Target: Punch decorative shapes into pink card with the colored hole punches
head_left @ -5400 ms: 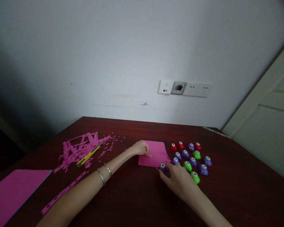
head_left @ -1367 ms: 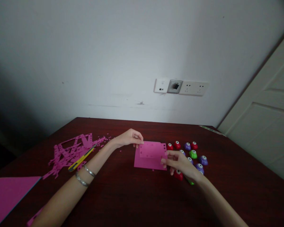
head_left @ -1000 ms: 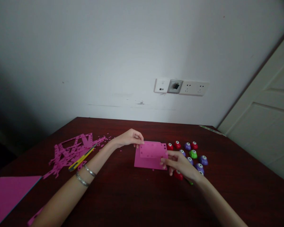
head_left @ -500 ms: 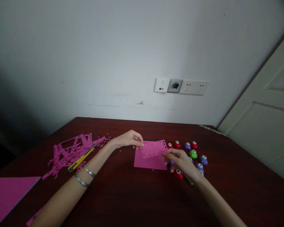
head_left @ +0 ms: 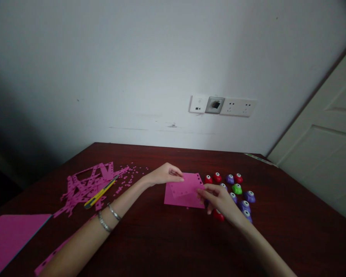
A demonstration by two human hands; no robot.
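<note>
A small sheet of pink paper (head_left: 187, 187) with holes punched along its edges lies over a plain pink sheet (head_left: 170, 201) on the table. My left hand (head_left: 166, 174) pinches the punched paper by its upper part, thumb and fingers closed. At its right edge, my right hand (head_left: 220, 198) grips the same paper between thumb and fingers. Close beside and partly behind the right hand stand several small craft punches, among them a red one (head_left: 218, 215), a green one (head_left: 237, 189) and a purple one (head_left: 250, 196).
Punched pink paper strips (head_left: 88, 186) lie heaped at the left, with a yellow utility knife (head_left: 100, 194) on them and tiny pink cut-outs (head_left: 129, 177) scattered beside. A larger pink sheet stack (head_left: 14, 238) sits front left. A wall with sockets (head_left: 238, 107) rises behind the table.
My left hand has shifted right along the punched paper, which now lies lower and flatter over the plain sheet. My right hand keeps its grip at the right edge.
</note>
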